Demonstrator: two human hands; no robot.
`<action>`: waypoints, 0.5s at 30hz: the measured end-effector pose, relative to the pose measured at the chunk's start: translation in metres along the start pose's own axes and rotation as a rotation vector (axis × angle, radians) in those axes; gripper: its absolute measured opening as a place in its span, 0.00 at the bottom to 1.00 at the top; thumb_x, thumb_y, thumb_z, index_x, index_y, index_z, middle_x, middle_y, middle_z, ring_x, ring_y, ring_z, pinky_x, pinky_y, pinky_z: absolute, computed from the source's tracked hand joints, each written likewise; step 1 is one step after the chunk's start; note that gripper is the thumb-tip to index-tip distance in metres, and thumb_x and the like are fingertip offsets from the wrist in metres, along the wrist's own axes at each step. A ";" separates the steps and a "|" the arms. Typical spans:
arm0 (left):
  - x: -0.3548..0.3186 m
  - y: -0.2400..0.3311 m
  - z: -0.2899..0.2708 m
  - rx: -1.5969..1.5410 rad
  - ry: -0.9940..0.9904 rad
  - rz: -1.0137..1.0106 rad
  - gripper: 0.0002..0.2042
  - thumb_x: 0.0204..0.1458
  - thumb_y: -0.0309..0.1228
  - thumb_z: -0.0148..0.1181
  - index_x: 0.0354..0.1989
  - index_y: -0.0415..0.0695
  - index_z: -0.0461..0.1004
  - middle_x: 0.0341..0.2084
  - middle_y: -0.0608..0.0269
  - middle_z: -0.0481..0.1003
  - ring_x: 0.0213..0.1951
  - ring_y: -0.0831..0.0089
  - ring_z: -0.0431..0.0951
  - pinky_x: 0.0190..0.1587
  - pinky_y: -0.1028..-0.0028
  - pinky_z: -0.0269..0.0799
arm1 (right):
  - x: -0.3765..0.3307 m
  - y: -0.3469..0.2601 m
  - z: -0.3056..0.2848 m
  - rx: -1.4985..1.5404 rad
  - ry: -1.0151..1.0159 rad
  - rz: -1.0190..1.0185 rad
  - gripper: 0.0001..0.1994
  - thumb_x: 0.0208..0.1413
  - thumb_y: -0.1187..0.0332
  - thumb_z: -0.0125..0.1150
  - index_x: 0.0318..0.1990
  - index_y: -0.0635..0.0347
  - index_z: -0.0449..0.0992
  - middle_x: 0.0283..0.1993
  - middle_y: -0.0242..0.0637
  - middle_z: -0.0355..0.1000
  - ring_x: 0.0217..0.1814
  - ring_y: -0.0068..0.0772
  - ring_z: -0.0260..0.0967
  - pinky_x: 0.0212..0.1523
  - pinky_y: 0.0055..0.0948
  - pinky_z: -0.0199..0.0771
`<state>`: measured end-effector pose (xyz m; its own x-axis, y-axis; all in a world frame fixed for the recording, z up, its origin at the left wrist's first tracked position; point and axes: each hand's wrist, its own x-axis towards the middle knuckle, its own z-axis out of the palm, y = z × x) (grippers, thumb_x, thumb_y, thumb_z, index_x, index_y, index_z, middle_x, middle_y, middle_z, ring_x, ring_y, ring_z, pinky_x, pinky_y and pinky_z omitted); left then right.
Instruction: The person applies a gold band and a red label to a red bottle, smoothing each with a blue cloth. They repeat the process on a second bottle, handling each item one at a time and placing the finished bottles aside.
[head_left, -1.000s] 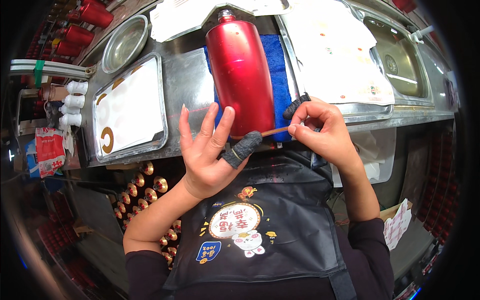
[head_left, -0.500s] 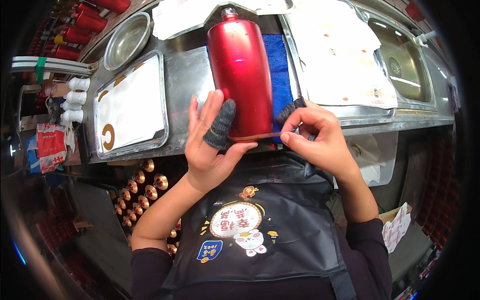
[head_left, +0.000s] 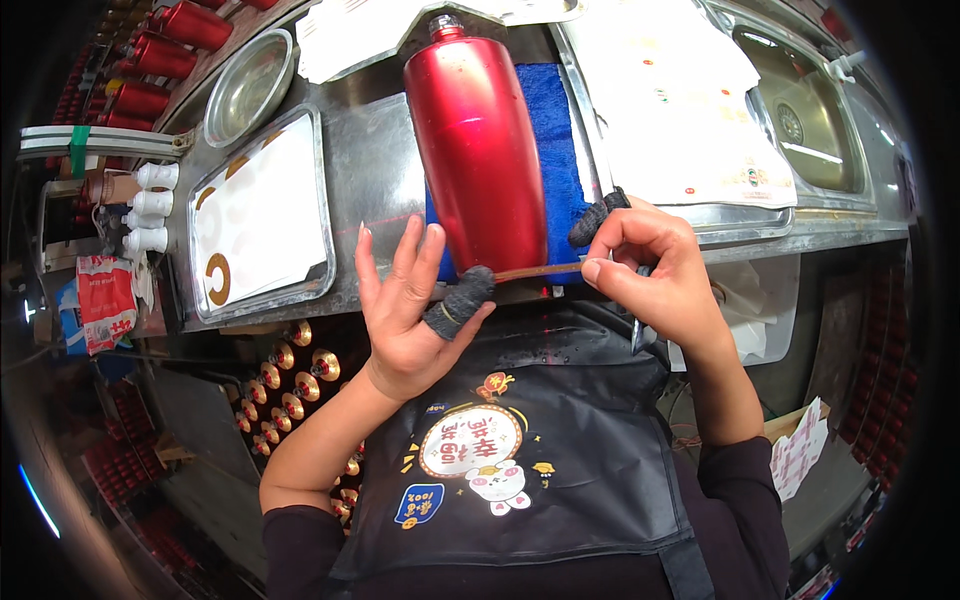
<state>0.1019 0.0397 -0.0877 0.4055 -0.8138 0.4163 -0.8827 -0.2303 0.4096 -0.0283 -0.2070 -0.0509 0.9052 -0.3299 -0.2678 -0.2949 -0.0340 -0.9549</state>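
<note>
A glossy red bottle [head_left: 478, 150] with a clear threaded neck lies on a blue cloth [head_left: 562, 150], its base toward me. Along the base edge runs a thin brown-gold strip [head_left: 540, 270]. My right hand [head_left: 650, 265] pinches the strip's right end between thumb and forefinger; a metal, blade-like piece shows under that hand, mostly hidden. My left hand [head_left: 405, 310] has its fingers spread, and its index finger, in a grey knitted finger sleeve [head_left: 462, 305], touches the strip near the bottle's lower left. Another grey sleeve covers a finger of my right hand.
Left of the bottle lies a metal tray [head_left: 322, 200] with a white sheet bearing gold curved pieces. A metal bowl [head_left: 250, 85] stands behind it. To the right are white printed sheets [head_left: 680, 110] and a sink [head_left: 800, 110]. Gold-and-red caps [head_left: 290, 405] stand below the bench's edge.
My left hand has shifted down and turned, bringing its sleeved index finger onto the strip. My right hand has moved slightly right. The strip between the hands shows longer.
</note>
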 end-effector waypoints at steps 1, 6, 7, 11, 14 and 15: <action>0.004 0.002 0.000 0.018 0.004 0.016 0.20 0.40 0.30 0.77 0.46 0.52 0.85 0.65 0.45 0.70 0.65 0.41 0.70 0.68 0.33 0.46 | 0.001 0.002 0.001 0.013 0.004 0.008 0.05 0.50 0.74 0.68 0.27 0.63 0.77 0.33 0.26 0.67 0.27 0.08 0.61 0.28 0.14 0.57; 0.028 0.017 0.006 0.167 0.055 0.097 0.16 0.44 0.35 0.70 0.44 0.59 0.87 0.63 0.46 0.72 0.65 0.41 0.70 0.70 0.34 0.42 | 0.008 0.010 0.005 0.037 -0.007 -0.010 0.05 0.52 0.74 0.68 0.29 0.63 0.77 0.33 0.25 0.67 0.29 0.08 0.62 0.28 0.14 0.58; 0.031 0.020 0.008 0.195 0.030 0.107 0.16 0.43 0.34 0.69 0.44 0.58 0.87 0.64 0.47 0.72 0.66 0.40 0.69 0.69 0.33 0.43 | 0.009 0.011 0.007 0.023 -0.018 -0.003 0.05 0.52 0.74 0.68 0.29 0.63 0.78 0.33 0.25 0.67 0.29 0.08 0.62 0.28 0.14 0.58; 0.038 0.014 0.019 0.071 0.125 -0.009 0.26 0.39 0.31 0.75 0.52 0.47 0.83 0.64 0.49 0.72 0.67 0.49 0.69 0.69 0.35 0.51 | 0.010 0.010 0.012 -0.033 -0.008 0.002 0.04 0.51 0.74 0.69 0.30 0.63 0.79 0.33 0.25 0.66 0.28 0.08 0.59 0.28 0.15 0.57; 0.028 0.001 0.020 -0.186 0.191 -0.107 0.34 0.38 0.29 0.80 0.58 0.37 0.77 0.64 0.46 0.71 0.66 0.47 0.70 0.69 0.36 0.51 | 0.007 0.006 0.015 -0.070 -0.021 -0.054 0.03 0.51 0.74 0.69 0.30 0.62 0.79 0.34 0.25 0.66 0.26 0.09 0.57 0.27 0.15 0.55; 0.021 -0.002 0.018 -0.195 0.168 -0.127 0.33 0.39 0.30 0.80 0.58 0.36 0.76 0.64 0.46 0.71 0.66 0.46 0.70 0.69 0.36 0.51 | 0.006 0.004 0.016 -0.076 -0.040 -0.090 0.03 0.51 0.74 0.69 0.30 0.62 0.79 0.34 0.25 0.66 0.26 0.08 0.57 0.27 0.15 0.55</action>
<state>0.1081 0.0132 -0.0946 0.5580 -0.6815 0.4735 -0.7666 -0.2046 0.6087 -0.0188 -0.1940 -0.0582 0.9403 -0.2841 -0.1877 -0.2327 -0.1340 -0.9633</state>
